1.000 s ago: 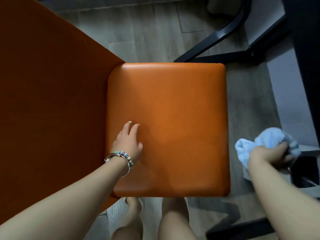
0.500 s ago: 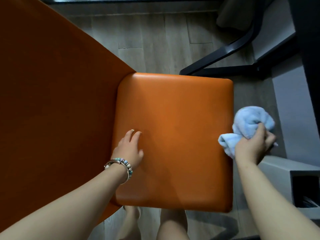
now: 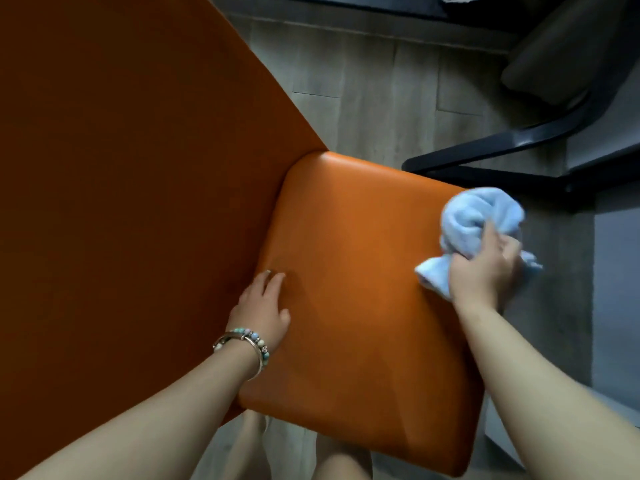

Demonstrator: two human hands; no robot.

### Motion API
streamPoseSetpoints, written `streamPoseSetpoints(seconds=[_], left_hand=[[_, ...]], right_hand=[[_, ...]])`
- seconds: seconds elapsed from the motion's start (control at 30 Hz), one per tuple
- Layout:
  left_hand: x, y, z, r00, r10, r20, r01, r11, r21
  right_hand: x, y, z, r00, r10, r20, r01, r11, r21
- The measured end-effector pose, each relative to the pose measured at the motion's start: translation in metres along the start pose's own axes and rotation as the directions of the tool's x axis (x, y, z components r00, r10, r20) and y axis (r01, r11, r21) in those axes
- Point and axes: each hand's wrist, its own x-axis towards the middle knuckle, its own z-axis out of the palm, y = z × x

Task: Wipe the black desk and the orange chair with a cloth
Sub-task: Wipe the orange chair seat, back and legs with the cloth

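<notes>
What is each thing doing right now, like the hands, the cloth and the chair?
Left hand: fingers straight, resting flat on the seat near the backrest.
Right hand: gripping the cloth at the seat's right edge.
Blue cloth: bunched up, touching the seat's far right corner.
Orange chair seat: bare apart from the hands and cloth.
Bracelets: worn on the left wrist.

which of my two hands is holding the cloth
Your right hand: it grips the bunched light-blue cloth at the seat's edge. The left hand rests on the seat.
</notes>
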Motion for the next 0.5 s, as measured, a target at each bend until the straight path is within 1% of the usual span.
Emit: streamPoseSetpoints(seconds=[0.03,0.07,0.1,0.13,0.17,0.2,0.23,0.27,0.3,0.33,0.37,0.4,0.43,0.47,0.5], left_hand=[[-0.002,-0.002,0.000,1.000,-0.010,-0.012,0.010,1.000,-0.024],[-0.004,-0.005,-0.001,0.999,-0.025,-0.026,0.023,0.999,-0.048],[-0.006,-0.010,-0.003,0.998,-0.042,-0.042,0.039,0.997,-0.072],[-0.007,-0.016,-0.005,0.997,-0.061,-0.057,0.055,0.993,-0.100],[-0.009,-0.022,-0.006,0.995,-0.078,-0.068,0.068,0.989,-0.133],[-0.011,-0.028,-0.008,0.993,-0.088,-0.075,0.074,0.983,-0.167],[-0.014,-0.033,-0.008,0.993,-0.088,-0.078,0.071,0.978,-0.196],[-0.018,-0.038,-0.008,0.994,-0.080,-0.078,0.062,0.974,-0.218],[-0.021,-0.041,-0.008,0.994,-0.073,-0.077,0.053,0.970,-0.235],[-0.025,-0.044,-0.006,0.995,-0.071,-0.075,0.049,0.966,-0.254],[-0.028,-0.047,-0.005,0.994,-0.074,-0.075,0.050,0.959,-0.278],[-0.031,-0.048,-0.004,0.994,-0.081,-0.078,0.053,0.950,-0.307],[-0.033,-0.049,-0.003,0.993,-0.088,-0.082,0.055,0.939,-0.339],[-0.034,-0.049,-0.003,0.992,-0.094,-0.088,0.055,0.928,-0.369],[-0.036,-0.049,-0.003,0.991,-0.101,-0.091,0.057,0.917,-0.395]], right_hand=[[0.002,-0.032,0.008,0.994,-0.093,0.065,0.090,0.995,0.038],[0.001,-0.063,0.014,0.973,-0.221,0.065,0.219,0.975,0.031],[0.000,-0.083,0.024,0.929,-0.356,0.104,0.359,0.933,-0.015],[-0.005,-0.104,0.033,0.873,-0.438,0.212,0.463,0.882,-0.085],[-0.010,-0.118,0.043,0.828,-0.475,0.298,0.526,0.843,-0.115],[-0.015,-0.128,0.050,0.758,-0.526,0.385,0.611,0.779,-0.139],[-0.026,-0.135,0.057,0.683,-0.595,0.424,0.695,0.709,-0.124],[-0.038,-0.140,0.058,0.610,-0.633,0.477,0.750,0.656,-0.088],[-0.046,-0.141,0.062,0.473,-0.691,0.546,0.835,0.550,-0.027],[-0.054,-0.145,0.056,0.320,-0.692,0.648,0.895,0.444,0.032],[-0.056,-0.147,0.052,0.230,-0.660,0.715,0.928,0.370,0.043],[-0.056,-0.150,0.045,0.225,-0.666,0.711,0.937,0.347,0.028],[-0.052,-0.156,0.039,0.332,-0.717,0.613,0.921,0.387,-0.046],[-0.045,-0.165,0.033,0.481,-0.763,0.432,0.870,0.475,-0.130],[-0.038,-0.175,0.031,0.611,-0.749,0.256,0.792,0.581,-0.190]])
